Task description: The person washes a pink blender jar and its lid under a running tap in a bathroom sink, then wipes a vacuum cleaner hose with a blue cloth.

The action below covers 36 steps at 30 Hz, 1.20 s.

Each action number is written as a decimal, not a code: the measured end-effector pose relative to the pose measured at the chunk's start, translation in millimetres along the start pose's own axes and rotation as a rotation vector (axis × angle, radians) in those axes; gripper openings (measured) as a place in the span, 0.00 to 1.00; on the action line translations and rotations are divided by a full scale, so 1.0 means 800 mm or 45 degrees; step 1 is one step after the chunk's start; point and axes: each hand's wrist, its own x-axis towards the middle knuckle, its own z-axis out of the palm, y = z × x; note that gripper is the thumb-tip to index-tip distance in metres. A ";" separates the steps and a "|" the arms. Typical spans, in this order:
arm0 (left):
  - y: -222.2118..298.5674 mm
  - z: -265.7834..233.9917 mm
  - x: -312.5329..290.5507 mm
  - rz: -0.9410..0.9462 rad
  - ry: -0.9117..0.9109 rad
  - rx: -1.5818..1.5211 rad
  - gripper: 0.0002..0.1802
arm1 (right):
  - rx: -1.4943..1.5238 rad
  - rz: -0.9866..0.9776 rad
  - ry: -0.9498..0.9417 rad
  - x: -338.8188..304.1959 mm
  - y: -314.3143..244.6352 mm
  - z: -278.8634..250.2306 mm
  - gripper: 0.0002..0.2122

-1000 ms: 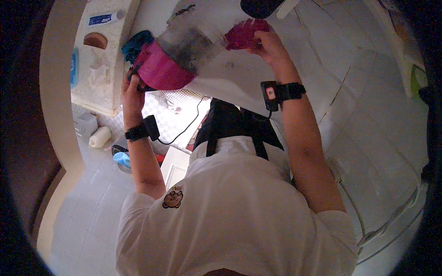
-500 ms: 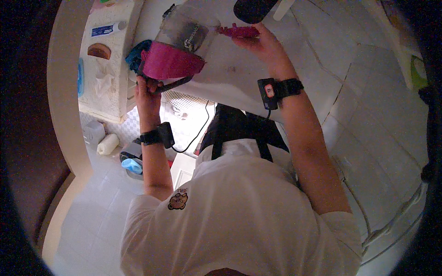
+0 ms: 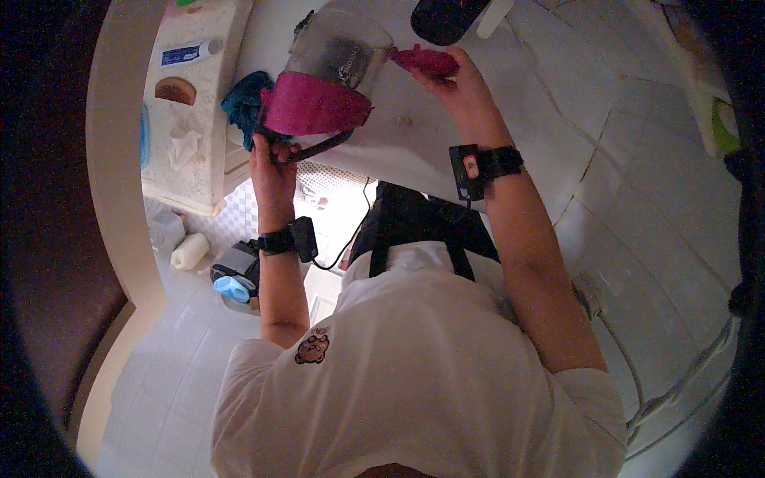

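Note:
A vacuum cleaner's dust bin (image 3: 319, 103), clear and cylindrical with a wide magenta band and a black curved handle, is tilted over a smooth white surface (image 3: 422, 151). My left hand (image 3: 273, 167) is closed around the handle at its near left end. A crumpled magenta cloth (image 3: 426, 60) is pinched in my right hand (image 3: 466, 88), at the right side of the clear cylinder. The cloth's tip is close to the cylinder wall; contact is unclear. Dark material or parts show through the plastic. Behind my left hand lies a bunched teal cloth (image 3: 247, 103).
On the left, a pale counter (image 3: 215, 111) bears a tube (image 3: 187, 54), a brown half-round comb (image 3: 175, 91) and a crumpled tissue (image 3: 185, 143). A dark rounded object (image 3: 446, 20) is at the top. Hoses (image 3: 685, 382) hang at lower right. A cable runs from my left wrist.
The dust bin and my left hand have shifted slightly right. My right hand and the magenta cloth have moved a little right and nearer to me.

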 end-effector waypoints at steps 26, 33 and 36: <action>0.016 -0.025 -0.047 0.123 -0.081 0.478 0.30 | 0.680 0.403 -0.138 0.025 -0.016 -0.010 0.17; -0.008 -0.034 -0.065 0.272 -0.109 0.990 0.29 | 0.610 0.291 -0.018 0.034 -0.008 -0.016 0.23; -0.022 -0.041 -0.068 0.335 -0.070 1.139 0.29 | 0.580 0.262 -0.143 0.046 0.004 -0.016 0.23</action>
